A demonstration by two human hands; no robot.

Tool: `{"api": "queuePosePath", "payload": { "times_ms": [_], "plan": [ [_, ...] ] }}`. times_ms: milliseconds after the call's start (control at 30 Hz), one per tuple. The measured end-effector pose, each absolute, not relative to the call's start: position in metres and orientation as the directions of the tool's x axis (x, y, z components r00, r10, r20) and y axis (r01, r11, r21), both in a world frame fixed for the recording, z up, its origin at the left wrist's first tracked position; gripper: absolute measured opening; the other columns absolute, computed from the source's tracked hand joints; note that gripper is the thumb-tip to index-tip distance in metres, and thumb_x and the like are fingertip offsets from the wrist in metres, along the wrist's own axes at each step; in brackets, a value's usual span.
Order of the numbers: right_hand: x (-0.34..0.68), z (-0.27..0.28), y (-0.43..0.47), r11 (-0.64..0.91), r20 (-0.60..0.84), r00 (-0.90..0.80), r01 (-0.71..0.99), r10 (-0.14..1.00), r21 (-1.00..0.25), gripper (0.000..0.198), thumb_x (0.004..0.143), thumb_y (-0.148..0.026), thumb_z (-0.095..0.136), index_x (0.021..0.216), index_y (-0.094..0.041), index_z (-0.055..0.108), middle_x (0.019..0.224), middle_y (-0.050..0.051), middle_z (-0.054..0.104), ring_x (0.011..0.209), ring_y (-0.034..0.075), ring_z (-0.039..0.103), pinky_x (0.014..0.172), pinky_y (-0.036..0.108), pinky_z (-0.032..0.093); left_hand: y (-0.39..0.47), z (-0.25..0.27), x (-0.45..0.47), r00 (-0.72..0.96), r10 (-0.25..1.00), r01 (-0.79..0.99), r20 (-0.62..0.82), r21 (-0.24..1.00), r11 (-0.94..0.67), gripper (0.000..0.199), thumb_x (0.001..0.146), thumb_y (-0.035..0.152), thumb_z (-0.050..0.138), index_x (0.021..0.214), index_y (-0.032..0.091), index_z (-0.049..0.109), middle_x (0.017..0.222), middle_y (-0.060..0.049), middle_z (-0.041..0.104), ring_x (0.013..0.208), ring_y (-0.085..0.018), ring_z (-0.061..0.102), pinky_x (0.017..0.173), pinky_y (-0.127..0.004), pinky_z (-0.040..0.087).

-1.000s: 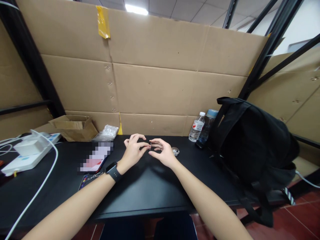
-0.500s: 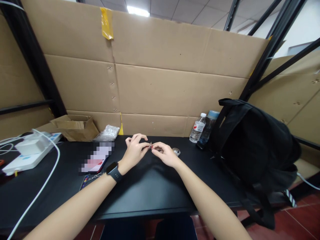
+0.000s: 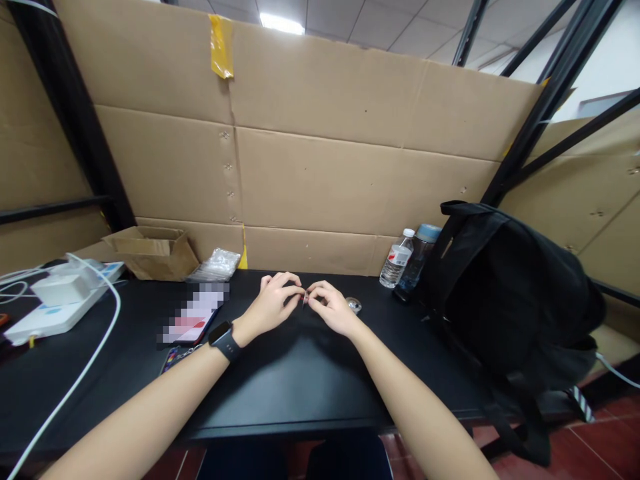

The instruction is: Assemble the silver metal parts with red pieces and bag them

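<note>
Above the middle of the black table, my left hand (image 3: 276, 301) and my right hand (image 3: 332, 308) meet at the fingertips. Between them they pinch a small, thin, flat piece (image 3: 305, 298), seen nearly edge-on with a hint of red; its kind is too small to make out. The thumb and forefinger of each hand are closed on it, while the other left fingers are curled loosely. Just behind my right hand, a small round clear item (image 3: 354, 305), perhaps a tape roll, lies on the table. A dark watch (image 3: 224, 340) is on my left wrist.
A phone (image 3: 200, 313) with a blurred screen lies left, near clear plastic packets (image 3: 216, 265) and an open cardboard box (image 3: 153, 253). A power strip (image 3: 65, 300) with white cables is far left. Bottles (image 3: 397, 259) and a black backpack (image 3: 510, 313) stand right. Cardboard (image 3: 320, 180) walls the back.
The small piece has turned between my fingertips, and my left fingers have curled in a little. The whole view has shifted slightly.
</note>
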State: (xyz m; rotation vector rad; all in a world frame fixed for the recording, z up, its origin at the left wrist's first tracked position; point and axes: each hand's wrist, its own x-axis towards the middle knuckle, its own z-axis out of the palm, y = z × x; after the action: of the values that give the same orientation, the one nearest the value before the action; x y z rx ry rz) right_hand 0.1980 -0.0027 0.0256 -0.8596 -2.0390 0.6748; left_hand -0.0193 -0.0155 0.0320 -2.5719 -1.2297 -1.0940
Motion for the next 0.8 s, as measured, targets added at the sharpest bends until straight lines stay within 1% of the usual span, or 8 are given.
{"api": "queuePosePath", "payload": {
  "times_ms": [67,133,267,433,533,667,733,800],
  "plan": [
    [0.199,0.026,-0.002,0.621,0.459,-0.444,0.357,0.770,-0.698,0.015,0.092,-0.027,0.062,0.081,-0.021,0.070,0.113,0.006,0.061,0.100,0.018,0.062,0.075,0.027,0.050,-0.016,0.035,-0.020,0.410,0.687,0.690,0.600,0.288,-0.664,0.029,0.102,0.027,0.046,0.121,0.030,0.068,0.125,-0.006,0.062,0.117,-0.023,0.055,0.096,-0.041,0.035],
    [0.200,0.026,-0.001,0.621,0.452,-0.447,0.380,0.772,-0.685,0.013,0.089,-0.022,0.063,0.078,-0.021,0.069,0.112,0.006,0.061,0.099,0.018,0.062,0.076,0.028,0.049,-0.016,0.036,-0.020,0.411,0.716,0.673,0.564,0.342,-0.656,0.032,0.103,0.034,0.045,0.130,0.031,0.062,0.130,-0.006,0.060,0.120,-0.024,0.054,0.100,-0.042,0.036],
    [0.201,0.026,-0.001,0.630,0.450,-0.462,0.389,0.764,-0.672,0.012,0.087,-0.017,0.064,0.076,-0.020,0.068,0.112,0.005,0.060,0.102,0.019,0.060,0.083,0.030,0.048,-0.017,0.032,-0.020,0.488,0.714,0.678,0.502,0.298,-0.672,0.035,0.098,0.050,0.053,0.125,0.032,0.066,0.134,-0.006,0.059,0.125,-0.027,0.050,0.103,-0.044,0.036],
    [0.202,0.028,-0.001,0.625,0.436,-0.462,0.431,0.772,-0.650,0.015,0.086,-0.015,0.064,0.072,-0.019,0.066,0.115,0.005,0.061,0.106,0.020,0.059,0.091,0.034,0.046,-0.014,0.025,-0.021,0.559,0.721,0.692,0.410,0.248,-0.678,0.038,0.094,0.058,0.056,0.120,0.034,0.069,0.135,-0.006,0.060,0.127,-0.030,0.048,0.101,-0.045,0.036],
    [0.204,0.026,0.001,0.644,0.448,-0.466,0.491,0.763,-0.586,0.014,0.087,-0.016,0.064,0.074,-0.019,0.067,0.113,0.005,0.062,0.106,0.020,0.058,0.095,0.036,0.042,-0.008,0.026,-0.029,0.553,0.722,0.709,0.415,0.221,-0.670,0.038,0.098,0.056,0.051,0.123,0.034,0.068,0.136,-0.005,0.061,0.128,-0.029,0.048,0.102,-0.045,0.034],
    [0.212,0.022,0.007,0.579,0.389,-0.437,0.695,0.811,-0.427,0.012,0.085,-0.021,0.068,0.074,-0.019,0.067,0.114,0.004,0.064,0.108,0.022,0.054,0.097,0.041,0.035,0.011,0.027,-0.059,0.420,0.776,0.795,0.471,0.221,-0.564,0.033,0.102,0.041,0.043,0.118,0.030,0.070,0.131,-0.005,0.065,0.123,-0.027,0.053,0.102,-0.046,0.034],
    [0.216,0.020,0.010,0.520,0.353,-0.400,0.766,0.846,-0.378,0.013,0.086,-0.023,0.068,0.074,-0.019,0.067,0.113,0.004,0.065,0.109,0.023,0.053,0.095,0.042,0.032,0.022,0.025,-0.076,0.350,0.799,0.832,0.489,0.229,-0.505,0.029,0.098,0.037,0.049,0.112,0.028,0.072,0.128,-0.006,0.066,0.121,-0.028,0.054,0.102,-0.046,0.035],
    [0.221,0.019,0.013,0.472,0.347,-0.354,0.803,0.869,-0.363,0.013,0.089,-0.024,0.064,0.078,-0.020,0.069,0.111,0.004,0.066,0.108,0.022,0.054,0.094,0.041,0.031,0.030,0.021,-0.089,0.321,0.816,0.849,0.481,0.235,-0.473,0.026,0.093,0.038,0.055,0.106,0.028,0.074,0.125,-0.006,0.067,0.119,-0.029,0.054,0.101,-0.046,0.036]
  ]
}}
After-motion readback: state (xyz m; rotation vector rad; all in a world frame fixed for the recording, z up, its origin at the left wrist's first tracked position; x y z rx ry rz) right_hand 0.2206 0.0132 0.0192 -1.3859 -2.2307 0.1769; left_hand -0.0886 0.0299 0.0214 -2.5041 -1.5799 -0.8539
